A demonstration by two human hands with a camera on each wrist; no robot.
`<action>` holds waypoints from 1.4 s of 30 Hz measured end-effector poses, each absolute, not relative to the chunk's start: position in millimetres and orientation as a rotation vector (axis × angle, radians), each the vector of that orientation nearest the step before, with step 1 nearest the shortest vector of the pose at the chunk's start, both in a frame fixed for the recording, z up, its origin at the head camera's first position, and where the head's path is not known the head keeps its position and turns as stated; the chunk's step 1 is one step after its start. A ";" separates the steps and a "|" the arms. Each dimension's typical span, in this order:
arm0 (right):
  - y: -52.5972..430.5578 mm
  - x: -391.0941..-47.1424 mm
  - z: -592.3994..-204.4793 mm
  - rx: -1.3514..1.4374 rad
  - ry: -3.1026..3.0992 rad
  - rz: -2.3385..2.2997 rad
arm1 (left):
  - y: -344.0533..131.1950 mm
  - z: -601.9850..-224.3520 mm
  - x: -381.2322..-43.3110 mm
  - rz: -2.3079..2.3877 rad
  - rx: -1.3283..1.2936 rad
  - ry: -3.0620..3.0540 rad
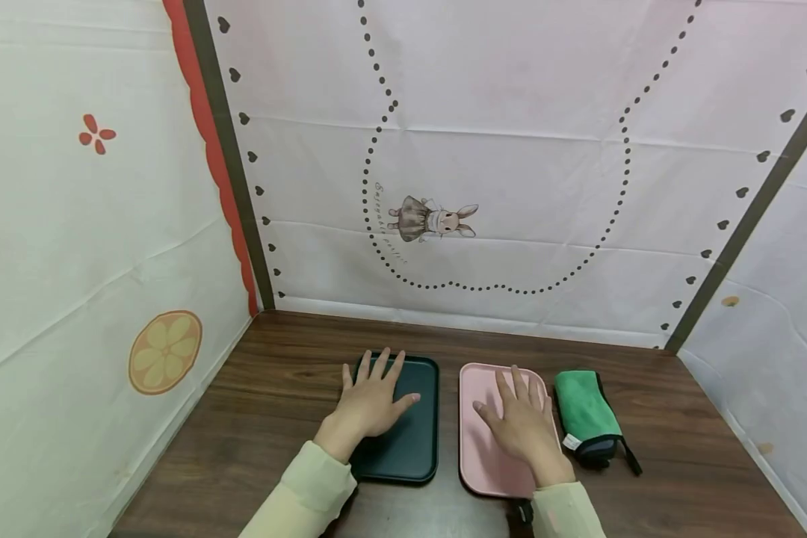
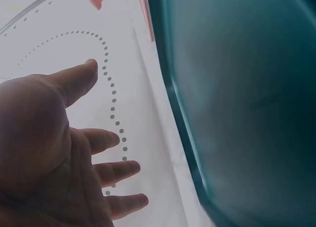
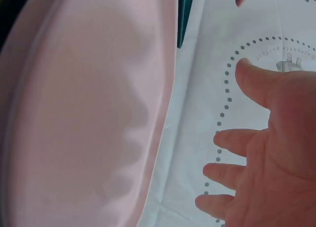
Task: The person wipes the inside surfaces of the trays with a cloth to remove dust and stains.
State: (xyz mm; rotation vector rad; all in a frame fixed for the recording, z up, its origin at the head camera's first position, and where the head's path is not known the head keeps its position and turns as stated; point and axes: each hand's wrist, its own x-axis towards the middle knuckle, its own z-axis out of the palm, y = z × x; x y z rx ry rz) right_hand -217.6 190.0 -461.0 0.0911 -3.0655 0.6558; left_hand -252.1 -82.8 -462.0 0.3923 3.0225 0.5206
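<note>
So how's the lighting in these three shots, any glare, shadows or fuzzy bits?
Head view: fairly even light, mostly sharp, a pale sheen on the wooden tabletop near the bottom; left wrist view: white patterned cloth washed out, left hand dark against it, dark green tray soft; right wrist view: scalloped, finger-like shadows on the pink tray.

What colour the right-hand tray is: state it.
Pink; the tray shows best in the head view.
</note>
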 end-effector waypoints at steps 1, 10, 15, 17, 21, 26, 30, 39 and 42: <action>190.8 -217.5 -460.6 0.089 -3.069 0.666 | -83.7 -461.6 -251.8 0.523 0.396 3.019; 207.7 -215.8 -460.2 0.072 -3.110 0.675 | -100.5 -461.9 -254.1 0.535 0.366 3.008; 219.9 -214.9 -461.9 0.044 -3.119 0.674 | -113.0 -461.4 -255.3 0.548 0.333 2.995; 225.0 -214.4 -462.0 0.028 -3.126 0.672 | -117.6 -460.6 -255.5 0.562 0.326 2.988; 233.9 -213.3 -460.3 0.009 -3.125 0.662 | -126.2 -459.4 -256.4 0.591 0.313 2.983; 245.5 -212.1 -457.5 -0.036 -3.134 0.680 | -137.3 -462.5 -258.5 0.642 0.271 2.975; 257.6 -211.5 -457.6 -0.061 -3.136 0.646 | -145.7 -467.0 -259.3 0.724 0.230 2.952; 284.6 -211.1 -457.9 -0.193 -3.159 0.685 | -155.9 -469.2 -258.2 0.854 0.189 2.864; 291.2 -211.4 -457.7 -0.269 -3.173 0.723 | -158.3 -470.3 -259.1 0.881 0.185 2.834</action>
